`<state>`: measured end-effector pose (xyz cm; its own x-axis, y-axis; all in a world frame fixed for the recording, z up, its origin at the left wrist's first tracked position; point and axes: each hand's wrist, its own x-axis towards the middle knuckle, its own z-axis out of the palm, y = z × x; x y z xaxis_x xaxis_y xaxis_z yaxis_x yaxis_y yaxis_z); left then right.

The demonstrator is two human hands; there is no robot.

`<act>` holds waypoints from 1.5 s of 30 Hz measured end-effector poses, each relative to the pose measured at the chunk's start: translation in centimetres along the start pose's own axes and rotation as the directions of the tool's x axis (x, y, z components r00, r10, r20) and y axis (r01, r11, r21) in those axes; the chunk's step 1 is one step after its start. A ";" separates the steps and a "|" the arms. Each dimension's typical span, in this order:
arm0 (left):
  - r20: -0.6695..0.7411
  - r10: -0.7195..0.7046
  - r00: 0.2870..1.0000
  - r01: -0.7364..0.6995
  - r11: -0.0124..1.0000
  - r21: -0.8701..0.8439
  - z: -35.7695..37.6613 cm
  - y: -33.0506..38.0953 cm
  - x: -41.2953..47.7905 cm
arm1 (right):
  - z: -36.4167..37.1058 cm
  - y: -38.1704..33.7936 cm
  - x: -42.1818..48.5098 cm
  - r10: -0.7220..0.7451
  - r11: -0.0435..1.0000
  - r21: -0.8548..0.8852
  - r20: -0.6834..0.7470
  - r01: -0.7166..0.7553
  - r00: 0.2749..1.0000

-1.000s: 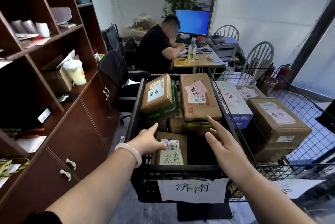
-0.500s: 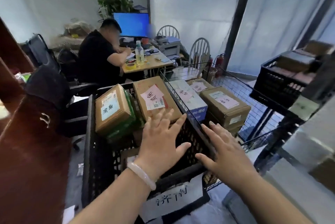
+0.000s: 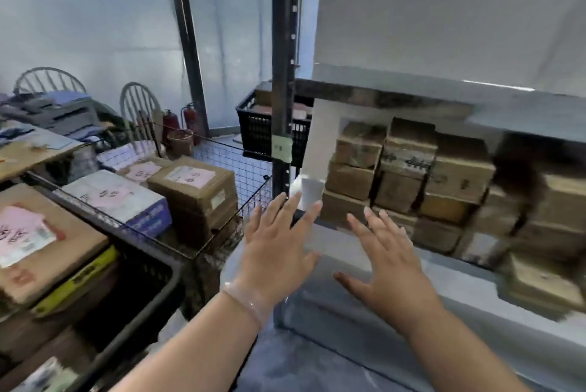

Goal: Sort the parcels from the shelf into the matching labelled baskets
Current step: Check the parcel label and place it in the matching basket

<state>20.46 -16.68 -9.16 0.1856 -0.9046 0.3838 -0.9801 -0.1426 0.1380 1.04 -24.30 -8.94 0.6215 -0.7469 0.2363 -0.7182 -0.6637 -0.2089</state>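
Left hand [image 3: 279, 252]: flat, fingers spread, holding nothing, in front of the foot of the black post [image 3: 282, 74]. Right hand [image 3: 387, 261]: the same, just right of the post. Stacked brown parcels [image 3: 409, 169] sit on the grey shelf [image 3: 333, 312] right of the post, beyond the fingertips. Heavy blur: parcel labels unreadable, and the far right of the stack is a dark smear. Left of the post are a wire basket [image 3: 247, 169] and a black basket [image 3: 152, 268] holding boxes, the black one cut off by the frame edge. A black crate [image 3: 257, 131] is partly hidden behind the post.
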 end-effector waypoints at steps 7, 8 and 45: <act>-0.048 0.177 0.983 -0.179 0.982 -0.059 2.1 14.4 3.2 | -4.9 12.0 -6.6 0.151 0.987 -0.041 -0.081 -0.155 0.985; -0.050 0.202 0.978 -0.206 0.976 -0.071 2.7 16.9 3.5 | -5.7 14.0 -7.7 0.170 0.983 -0.050 -0.099 -0.175 0.980; 0.127 0.121 0.985 0.036 0.568 -0.822 13.6 55.2 25.2 | -17.7 48.2 -16.1 0.554 0.832 0.220 -0.264 -0.510 0.790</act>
<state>-29.87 -52.82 -4.30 0.0555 -0.9587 0.2789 -0.4921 0.2168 0.8431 -49.09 -43.57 -6.04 0.0103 -0.9470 0.3210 -0.8453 -0.1798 -0.5032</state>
